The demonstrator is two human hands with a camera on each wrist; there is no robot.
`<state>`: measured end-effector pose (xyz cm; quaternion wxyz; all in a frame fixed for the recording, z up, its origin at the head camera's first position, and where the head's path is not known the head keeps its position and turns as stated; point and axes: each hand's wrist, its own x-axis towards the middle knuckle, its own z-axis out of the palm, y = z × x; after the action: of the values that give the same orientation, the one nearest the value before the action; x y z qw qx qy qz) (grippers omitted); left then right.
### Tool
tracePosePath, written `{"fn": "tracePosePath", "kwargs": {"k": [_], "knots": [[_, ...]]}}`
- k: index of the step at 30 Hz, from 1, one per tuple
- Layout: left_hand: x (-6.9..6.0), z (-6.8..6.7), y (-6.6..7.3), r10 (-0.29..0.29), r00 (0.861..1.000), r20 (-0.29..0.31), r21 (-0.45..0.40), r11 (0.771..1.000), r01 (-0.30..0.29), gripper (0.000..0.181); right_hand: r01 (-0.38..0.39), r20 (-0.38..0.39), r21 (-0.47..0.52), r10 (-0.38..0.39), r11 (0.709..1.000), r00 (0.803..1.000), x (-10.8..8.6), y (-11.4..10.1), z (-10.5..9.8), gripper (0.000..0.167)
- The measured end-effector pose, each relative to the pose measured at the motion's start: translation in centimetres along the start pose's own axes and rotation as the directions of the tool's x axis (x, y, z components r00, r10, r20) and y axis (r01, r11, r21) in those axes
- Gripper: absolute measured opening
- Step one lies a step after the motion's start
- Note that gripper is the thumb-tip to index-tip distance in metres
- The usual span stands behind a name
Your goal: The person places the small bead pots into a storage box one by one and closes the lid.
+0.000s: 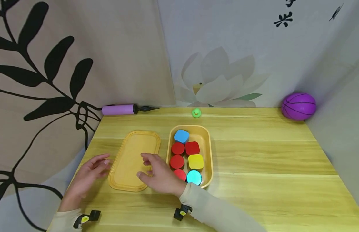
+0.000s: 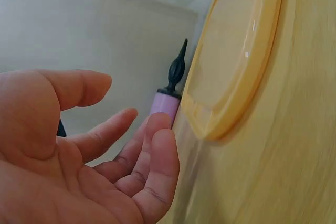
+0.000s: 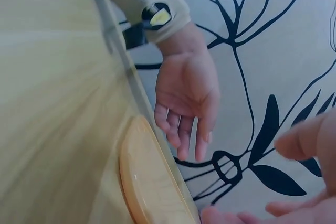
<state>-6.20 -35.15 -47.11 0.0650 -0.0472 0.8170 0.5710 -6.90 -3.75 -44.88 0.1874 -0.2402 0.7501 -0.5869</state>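
Note:
A yellow-orange lid [image 1: 133,154] lies flat on the wooden table. Just off its left edge is my left hand [image 1: 90,174], holding nothing, with its fingers loosely bent, as the left wrist view also shows [image 2: 105,156]. Above the lid's right side hovers my right hand [image 1: 163,175], thumb and fingers apart and nothing between them. Beside the lid stands an open box [image 1: 206,151] of the same colour. Inside it are a blue block [image 1: 181,136], a red square block [image 1: 192,148], several red round blocks [image 1: 177,162], a yellow block [image 1: 195,161] and a light-blue round block [image 1: 194,177].
Along the back edge lie a purple hand pump [image 1: 118,109] with a black nozzle and a small green duck-like toy [image 1: 196,112]. A purple ball [image 1: 299,106] sits in the back right corner. Patterned cloth walls [image 1: 124,51] rise behind and at the sides.

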Motion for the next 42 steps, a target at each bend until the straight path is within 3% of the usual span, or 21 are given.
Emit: {"fn": "tracePosePath", "kwargs": {"k": [4,10,20,28,33,38,42], "knots": [[0.2,-0.3,-0.3,-0.056,0.998,-0.021,0.045,0.997,0.057,0.054,-0.05,-0.029,0.057,0.051,0.997,0.998,-0.1,0.2,1.0,0.066],[0.3,-0.3,-0.7,-0.122,0.992,-0.01,0.105,0.987,0.122,0.059,-0.115,-0.122,0.04,0.119,0.993,0.985,-0.2,1.2,2.9,0.072],[0.7,0.1,-0.5,-0.124,0.99,0.062,0.106,0.987,0.117,0.064,-0.161,-0.25,0.082,0.176,0.984,0.952,-0.3,2.6,4.5,0.071],[0.8,-0.3,-0.8,-0.097,0.991,0.09,0.008,0.995,0.096,0.062,-0.161,-0.25,0.112,0.184,0.981,0.951,-0.5,2.7,4.8,0.071],[0.7,-1.1,-1.5,-0.065,0.993,0.099,-0.118,0.99,0.076,0.055,-0.151,-0.226,0.124,0.176,0.981,0.958,-0.3,2.9,4.7,0.068],[0.5,-2.0,-2.2,-0.033,0.988,0.148,-0.302,0.95,0.077,0.04,-0.146,-0.204,0.136,0.172,0.98,0.964,-0.3,2.8,4.5,0.067],[0.5,-2.3,-2.1,-0.006,0.979,0.206,-0.392,0.916,0.088,0.041,-0.135,-0.199,0.147,0.163,0.98,0.966,-0.3,2.4,4.2,0.066]]}}
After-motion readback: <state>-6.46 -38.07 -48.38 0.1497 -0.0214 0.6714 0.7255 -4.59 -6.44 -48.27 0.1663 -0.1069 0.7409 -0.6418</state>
